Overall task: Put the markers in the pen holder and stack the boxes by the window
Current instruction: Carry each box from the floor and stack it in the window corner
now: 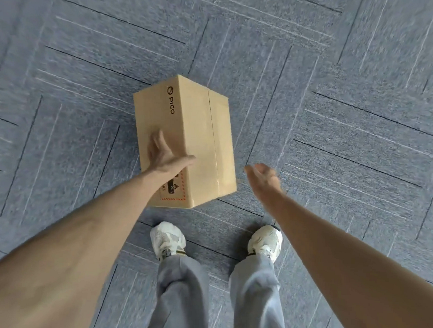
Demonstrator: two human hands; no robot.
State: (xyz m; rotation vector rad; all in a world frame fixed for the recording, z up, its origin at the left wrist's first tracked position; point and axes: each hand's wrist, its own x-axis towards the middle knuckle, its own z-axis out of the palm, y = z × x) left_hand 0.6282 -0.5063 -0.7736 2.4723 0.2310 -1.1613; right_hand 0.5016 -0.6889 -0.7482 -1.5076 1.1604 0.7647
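A brown cardboard box (199, 137) with "PICO" printed on it stands on the grey carpet just ahead of my feet. My left hand (164, 155) lies against the box's left side, fingers spread along that face and thumb over the top edge. My right hand (262, 176) hovers to the right of the box, fingers apart, a short gap away and holding nothing. No markers, pen holder or window are in view.
Grey-blue carpet tiles (341, 95) cover the floor all around. My two feet in white shoes (167, 239) stand right behind the box, with grey trousers below.
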